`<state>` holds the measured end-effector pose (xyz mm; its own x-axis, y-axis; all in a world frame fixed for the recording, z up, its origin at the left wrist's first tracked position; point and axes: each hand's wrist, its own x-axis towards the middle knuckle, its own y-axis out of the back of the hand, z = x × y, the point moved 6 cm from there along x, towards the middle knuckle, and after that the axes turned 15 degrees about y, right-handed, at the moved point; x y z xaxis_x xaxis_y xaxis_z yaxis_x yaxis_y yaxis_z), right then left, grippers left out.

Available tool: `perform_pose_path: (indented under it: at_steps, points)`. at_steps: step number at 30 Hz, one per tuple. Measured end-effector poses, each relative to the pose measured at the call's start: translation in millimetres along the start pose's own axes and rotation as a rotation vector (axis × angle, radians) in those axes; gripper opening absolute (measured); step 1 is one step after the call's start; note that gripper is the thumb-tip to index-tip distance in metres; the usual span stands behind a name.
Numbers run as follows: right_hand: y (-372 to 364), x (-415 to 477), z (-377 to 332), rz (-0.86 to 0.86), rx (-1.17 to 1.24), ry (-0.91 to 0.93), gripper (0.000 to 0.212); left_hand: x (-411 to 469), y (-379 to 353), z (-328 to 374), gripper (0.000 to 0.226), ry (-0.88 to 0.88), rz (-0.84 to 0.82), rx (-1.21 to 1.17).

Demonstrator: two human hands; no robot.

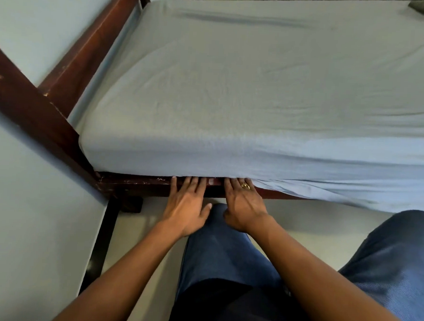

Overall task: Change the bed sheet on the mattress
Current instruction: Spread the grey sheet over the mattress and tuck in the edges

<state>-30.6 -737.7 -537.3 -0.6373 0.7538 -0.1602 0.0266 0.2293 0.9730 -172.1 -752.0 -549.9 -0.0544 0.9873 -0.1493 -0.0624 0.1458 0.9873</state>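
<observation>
Mattress (pixel 273 72), one, filling the upper and middle frame, wholly covered by a pale blue bed sheet (pixel 283 110); cloth smooth and taut over the near left corner, lightly creased across the top, and hanging loose in folds over the side toward the right edge of the frame, where it drapes below the bed rail. Bed frame (pixel 70 60), dark red-brown wood, running diagonally from the left edge up to the top left, with a side rail (pixel 135 183) crossing the lower middle just beneath the mattress; paint on the rail scuffed. Left hand (pixel 187 208), lower centre, palm down, fingers spread and straight, tips meeting the seam where the sheet meets the rail; grip flat and open, nothing closed in it. Right hand (pixel 244 207), just beside the left, also palm down with fingers extended, their tips hidden under the sheet's lower edge; whether they pinch any cloth there cannot be told. Ring (pixel 245 186), gold, on one finger of the right hand. Both forearms bare, entering from the bottom of the frame. Blue trousers (pixel 220 255) on the person's legs, lower centre and lower right. Pale wall (pixel 17 198) on the left; light floor (pixel 314 221) below the rail.
</observation>
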Motion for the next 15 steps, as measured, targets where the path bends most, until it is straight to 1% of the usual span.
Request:
perform_pose_path:
  at_steps: [2, 4, 6, 8, 9, 10, 12, 14, 15]
  points:
    - [6.1, -7.6, -3.1, 0.019, 0.034, 0.016, 0.081, 3.5, -5.4, -4.9, 0.082, -0.024, -0.024, 0.013]
    - [7.4, -16.3, 3.1, 0.006, 0.037, -0.014, 0.078, 3.9, -1.2, -8.2, 0.081, -0.044, 0.006, 0.03]
    - [6.0, -19.9, 19.2, -0.016, 0.005, -0.079, 0.082, 0.8, 13.8, -4.2, 0.067, -0.022, 0.03, 0.047]
    - [1.1, -20.7, 29.2, -0.057, -0.056, -0.089, 0.093, -2.5, 34.5, 15.5, 0.042, -0.033, 0.069, 0.045]
    - [-3.7, -21.5, 30.7, -0.076, -0.078, -0.075, 0.098, -5.7, 40.8, 30.9, 0.035, -0.078, 0.078, 0.024]
    - [-7.8, -21.4, 32.7, -0.083, -0.078, -0.055, 0.1, -9.1, 43.1, 48.4, 0.034, -0.151, 0.085, -0.029]
    - [-3.8, -25.8, 36.5, -0.035, -0.033, -0.015, 0.091, -14.2, 37.5, 80.1, 0.046, -0.281, 0.042, -0.169]
    - [7.6, -36.3, 41.1, 0.024, 0.033, 0.012, 0.079, -11.8, 27.9, 97.6, 0.064, -0.319, -0.003, -0.23]
    - [12.8, -44.2, 43.4, 0.044, 0.059, 0.012, 0.076, -8.2, 23.5, 101.6, 0.072, -0.325, -0.018, -0.231]
